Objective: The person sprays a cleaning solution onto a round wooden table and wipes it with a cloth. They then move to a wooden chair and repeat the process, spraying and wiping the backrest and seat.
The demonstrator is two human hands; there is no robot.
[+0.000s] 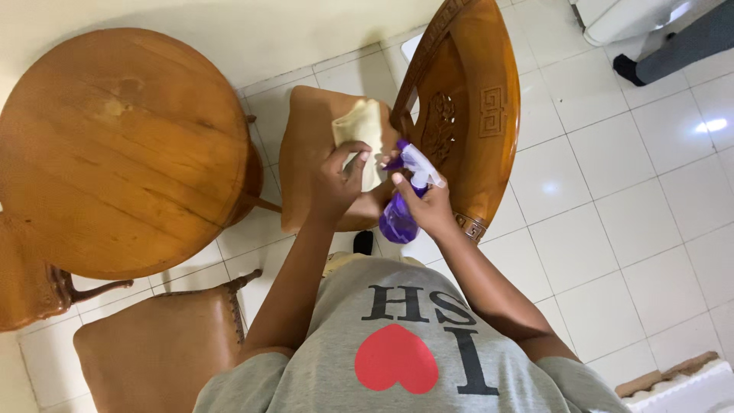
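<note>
The person's left hand [336, 180] holds a pale yellow folded cloth [361, 136], the grip pinching its lower edge between thumb and fingers so that the cloth stands up above the hand. The right hand [428, 205] is wrapped around a purple plastic spray bottle with a white trigger head [403, 195]; the grip is pressed around the bottle's neck, with the purple body hanging below the hand and the white nozzle turned toward the cloth. The two hands are just beside each other, the nozzle close to the cloth, though whether it touches the fabric cannot be told.

Both hands hover over a carved wooden chair with a tan padded seat [466, 115], whose ornate arched backrest rises on the right side of the hands while the seat lies beneath them. To the left stands a round wooden desk with a worn golden-brown top [115, 145]. Near the lower left, a second wooden chair with a brown leather seat [153, 344] sits close to the person's body. The floor is of white square tiles [627, 229]. In the upper right corner, another person's dark-socked foot and grey trouser leg [673, 53] rest on the tiles, well apart from the hands.
</note>
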